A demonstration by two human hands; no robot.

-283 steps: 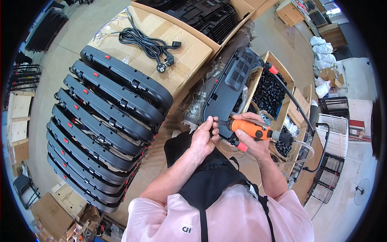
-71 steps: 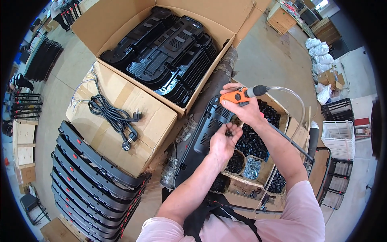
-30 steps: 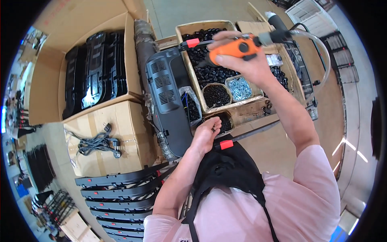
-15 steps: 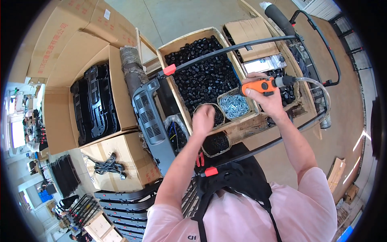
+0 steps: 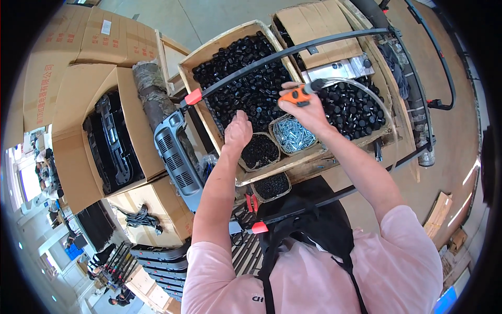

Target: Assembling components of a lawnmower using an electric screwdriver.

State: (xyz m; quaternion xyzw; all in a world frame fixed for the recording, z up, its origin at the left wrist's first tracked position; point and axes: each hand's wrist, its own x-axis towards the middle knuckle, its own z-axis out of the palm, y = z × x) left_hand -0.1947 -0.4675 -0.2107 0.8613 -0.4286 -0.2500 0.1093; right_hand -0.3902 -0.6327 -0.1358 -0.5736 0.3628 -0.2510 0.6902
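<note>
My right hand (image 5: 312,114) grips an orange air-powered driver (image 5: 296,97), held above the black parts, with a clear hose (image 5: 361,86) trailing from its dark end fitting. My left hand (image 5: 238,133) is over the near left part of a wooden bin of black plastic caps (image 5: 256,78). Its fingers are bent and close together; whatever they hold, if anything, is hidden. Beside this hand is a small box of tiny black screws (image 5: 260,152). Right of that box stands another, filled with silver screws (image 5: 293,135).
A dark tubular frame (image 5: 293,49) with red end pieces spans the bins, joined to a grey vented panel (image 5: 175,157) at left. Red-handled pliers (image 5: 251,200) lie near another box of black screws (image 5: 272,186). An open carton (image 5: 63,157) holds black mouldings.
My left hand has moved left and farther away, from the small black screws toward the black caps. The driver in my right hand has moved left. The view has shifted too.
</note>
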